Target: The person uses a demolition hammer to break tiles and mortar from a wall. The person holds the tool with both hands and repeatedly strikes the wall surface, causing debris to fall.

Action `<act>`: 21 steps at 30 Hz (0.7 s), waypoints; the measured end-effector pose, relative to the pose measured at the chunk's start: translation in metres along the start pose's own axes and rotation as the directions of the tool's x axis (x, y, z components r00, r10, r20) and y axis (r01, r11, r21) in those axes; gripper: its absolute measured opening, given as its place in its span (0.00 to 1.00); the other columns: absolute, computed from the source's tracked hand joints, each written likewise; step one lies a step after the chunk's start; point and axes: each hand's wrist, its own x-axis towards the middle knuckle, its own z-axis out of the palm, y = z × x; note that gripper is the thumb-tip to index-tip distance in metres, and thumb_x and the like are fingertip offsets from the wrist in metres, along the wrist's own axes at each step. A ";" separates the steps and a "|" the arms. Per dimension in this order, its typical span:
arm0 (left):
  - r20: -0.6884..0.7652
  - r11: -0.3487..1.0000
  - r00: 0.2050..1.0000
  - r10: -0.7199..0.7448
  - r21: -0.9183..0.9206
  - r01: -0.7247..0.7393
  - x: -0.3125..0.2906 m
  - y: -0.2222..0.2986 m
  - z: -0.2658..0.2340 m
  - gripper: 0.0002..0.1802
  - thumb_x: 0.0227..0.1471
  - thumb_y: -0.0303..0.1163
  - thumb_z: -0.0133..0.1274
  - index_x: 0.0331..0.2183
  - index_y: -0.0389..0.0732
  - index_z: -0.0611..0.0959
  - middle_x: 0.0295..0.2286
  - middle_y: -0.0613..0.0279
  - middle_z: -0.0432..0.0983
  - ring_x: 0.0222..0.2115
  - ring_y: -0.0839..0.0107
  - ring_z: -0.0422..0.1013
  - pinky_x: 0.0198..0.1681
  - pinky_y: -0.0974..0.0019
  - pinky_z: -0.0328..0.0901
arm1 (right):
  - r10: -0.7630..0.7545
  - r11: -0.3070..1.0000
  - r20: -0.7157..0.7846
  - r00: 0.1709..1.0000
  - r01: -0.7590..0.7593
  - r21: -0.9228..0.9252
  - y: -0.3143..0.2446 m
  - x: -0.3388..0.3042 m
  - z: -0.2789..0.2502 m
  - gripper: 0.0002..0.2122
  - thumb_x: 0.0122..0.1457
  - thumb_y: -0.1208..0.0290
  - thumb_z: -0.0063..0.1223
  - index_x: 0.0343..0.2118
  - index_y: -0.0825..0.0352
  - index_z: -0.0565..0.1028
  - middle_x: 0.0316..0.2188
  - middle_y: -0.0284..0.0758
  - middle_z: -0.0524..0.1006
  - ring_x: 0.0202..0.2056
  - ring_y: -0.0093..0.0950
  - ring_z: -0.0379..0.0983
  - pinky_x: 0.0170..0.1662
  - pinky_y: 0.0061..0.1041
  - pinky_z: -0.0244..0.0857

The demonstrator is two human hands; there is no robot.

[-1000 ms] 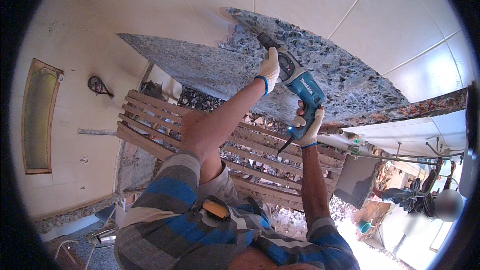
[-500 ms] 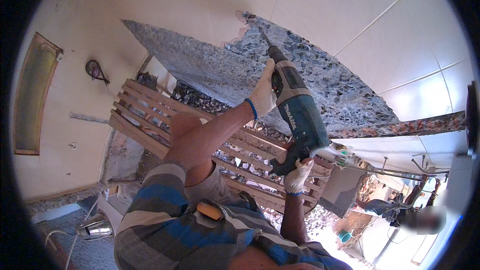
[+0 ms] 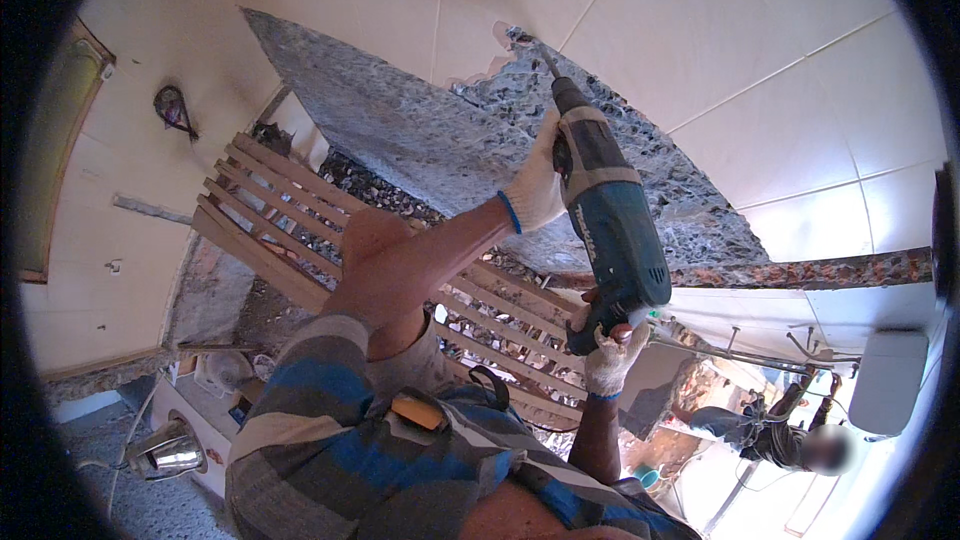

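Observation:
A teal and black rotary hammer (image 3: 620, 230) slants up toward the wall, its steel bit (image 3: 547, 60) against the upper part of a rough grey patch. My left hand (image 3: 537, 178), in a white knitted glove with a blue cuff, is wrapped round the front of the tool behind its chuck. At the rear handle, my right hand (image 3: 612, 358), also gloved, is closed on the grip; its trigger fingers are partly hidden. The rough stripped patch (image 3: 400, 120) runs across the wall, bordered by smooth cream tiles (image 3: 760, 110).
A slatted wooden platform (image 3: 270, 210) lies below me over broken rubble (image 3: 385, 185). A metal work lamp (image 3: 172, 450) stands at lower left. Pipes (image 3: 740, 348) run along the right wall. Another person (image 3: 770, 432) is at far right, near a teal bucket (image 3: 645, 475).
The view has turned a little, shifting the room's sides leftward. The rotary hammer's bit has moved slightly nearer the patch's upper edge. Both hands keep their hold.

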 end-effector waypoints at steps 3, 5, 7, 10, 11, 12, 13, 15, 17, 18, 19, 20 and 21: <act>0.070 0.998 0.997 -0.016 -0.057 0.020 0.006 0.008 0.001 0.36 0.69 0.68 0.37 0.56 0.49 0.79 0.49 0.61 0.81 0.52 0.61 0.76 0.60 0.47 0.70 | -0.074 0.992 0.152 0.986 0.088 -0.091 -0.028 0.017 0.006 0.29 0.60 0.53 0.67 0.50 0.76 0.72 0.39 0.43 0.80 0.30 0.29 0.78 0.33 0.31 0.73; 0.103 0.996 0.994 -0.020 -0.085 0.029 0.007 0.013 0.002 0.38 0.68 0.69 0.36 0.57 0.49 0.78 0.51 0.60 0.80 0.53 0.61 0.75 0.61 0.47 0.69 | 0.052 0.991 0.101 0.994 -0.039 -0.127 -0.056 0.021 0.015 0.24 0.56 0.57 0.68 0.44 0.75 0.77 0.35 0.39 0.82 0.31 0.28 0.78 0.36 0.31 0.72; 0.147 0.998 0.989 0.006 -0.059 0.002 0.009 0.018 0.005 0.39 0.67 0.70 0.36 0.57 0.48 0.78 0.51 0.60 0.79 0.54 0.61 0.75 0.62 0.47 0.69 | 0.132 0.986 0.057 0.990 -0.125 -0.108 -0.082 0.029 0.024 0.19 0.54 0.62 0.67 0.40 0.75 0.79 0.32 0.37 0.83 0.30 0.27 0.78 0.37 0.30 0.72; 0.164 0.997 0.986 0.032 -0.079 -0.019 0.015 0.020 0.013 0.40 0.66 0.70 0.37 0.58 0.47 0.77 0.52 0.59 0.79 0.56 0.61 0.74 0.63 0.47 0.68 | 0.207 0.978 -0.045 0.977 -0.208 -0.030 -0.107 0.042 0.036 0.13 0.52 0.73 0.60 0.39 0.76 0.79 0.30 0.37 0.82 0.27 0.25 0.77 0.33 0.26 0.72; 0.204 0.994 0.977 0.054 -0.100 -0.034 0.018 0.021 0.015 0.40 0.66 0.70 0.38 0.58 0.47 0.77 0.53 0.59 0.78 0.56 0.61 0.74 0.63 0.47 0.67 | 0.219 0.976 -0.058 0.974 -0.218 0.020 -0.111 0.047 0.039 0.14 0.52 0.72 0.59 0.39 0.76 0.79 0.29 0.37 0.82 0.26 0.25 0.77 0.32 0.26 0.72; 0.175 0.995 0.984 0.044 -0.099 -0.027 0.020 0.021 0.016 0.40 0.66 0.70 0.38 0.58 0.46 0.77 0.53 0.59 0.78 0.56 0.61 0.74 0.64 0.47 0.67 | 0.235 0.970 -0.066 0.970 -0.230 0.075 -0.115 0.053 0.040 0.14 0.53 0.72 0.58 0.39 0.77 0.79 0.28 0.37 0.82 0.26 0.25 0.77 0.31 0.26 0.72; 0.177 0.994 0.983 0.042 -0.103 -0.024 0.024 0.021 0.018 0.40 0.66 0.69 0.38 0.58 0.46 0.77 0.53 0.59 0.78 0.56 0.61 0.73 0.64 0.47 0.67 | 0.250 0.959 -0.056 0.967 -0.239 0.154 -0.118 0.057 0.041 0.14 0.53 0.72 0.57 0.39 0.77 0.79 0.28 0.38 0.82 0.25 0.25 0.77 0.31 0.25 0.72; 0.186 0.993 0.981 0.058 -0.114 -0.037 0.031 0.022 0.019 0.40 0.66 0.69 0.39 0.59 0.45 0.76 0.54 0.58 0.78 0.57 0.60 0.73 0.64 0.46 0.66 | 0.223 0.974 -0.057 0.973 -0.222 0.037 -0.122 0.069 0.041 0.15 0.53 0.70 0.54 0.39 0.76 0.77 0.27 0.38 0.80 0.24 0.27 0.76 0.28 0.26 0.72; 0.178 0.990 0.981 0.074 -0.133 -0.051 0.037 0.022 0.018 0.40 0.66 0.69 0.39 0.59 0.45 0.76 0.55 0.58 0.77 0.57 0.60 0.73 0.64 0.46 0.66 | 0.228 0.972 -0.032 0.973 -0.225 0.065 -0.128 0.079 0.041 0.15 0.54 0.68 0.53 0.39 0.76 0.76 0.26 0.38 0.78 0.23 0.27 0.75 0.27 0.26 0.71; 0.200 0.987 0.976 0.090 -0.152 -0.059 0.040 0.022 0.018 0.40 0.66 0.69 0.39 0.59 0.45 0.76 0.56 0.58 0.77 0.57 0.59 0.73 0.64 0.46 0.66 | 0.226 0.972 -0.067 0.972 -0.220 0.084 -0.130 0.082 0.043 0.13 0.56 0.67 0.52 0.37 0.75 0.75 0.25 0.37 0.77 0.22 0.26 0.74 0.25 0.24 0.69; 0.201 0.983 0.975 0.095 -0.171 -0.061 0.043 0.022 0.018 0.40 0.66 0.69 0.39 0.59 0.45 0.76 0.56 0.58 0.77 0.57 0.59 0.73 0.65 0.46 0.66 | 0.225 0.974 -0.079 0.971 -0.221 0.054 -0.134 0.085 0.044 0.13 0.56 0.67 0.52 0.37 0.75 0.75 0.25 0.37 0.77 0.22 0.25 0.74 0.24 0.24 0.69; 0.172 0.981 0.981 0.085 -0.185 -0.052 0.043 0.023 0.018 0.40 0.66 0.68 0.39 0.59 0.45 0.76 0.57 0.58 0.77 0.57 0.59 0.73 0.65 0.46 0.66 | 0.231 0.973 -0.092 0.969 -0.230 0.027 -0.139 0.088 0.044 0.13 0.57 0.67 0.52 0.37 0.75 0.75 0.25 0.38 0.77 0.22 0.25 0.74 0.24 0.24 0.68; 0.213 0.978 0.972 0.100 -0.202 -0.056 0.044 0.024 0.018 0.40 0.66 0.68 0.40 0.59 0.45 0.76 0.57 0.58 0.77 0.58 0.59 0.73 0.65 0.46 0.66 | 0.233 0.972 -0.076 0.969 -0.232 0.026 -0.143 0.090 0.045 0.13 0.57 0.67 0.51 0.37 0.75 0.74 0.25 0.38 0.77 0.22 0.25 0.74 0.23 0.23 0.67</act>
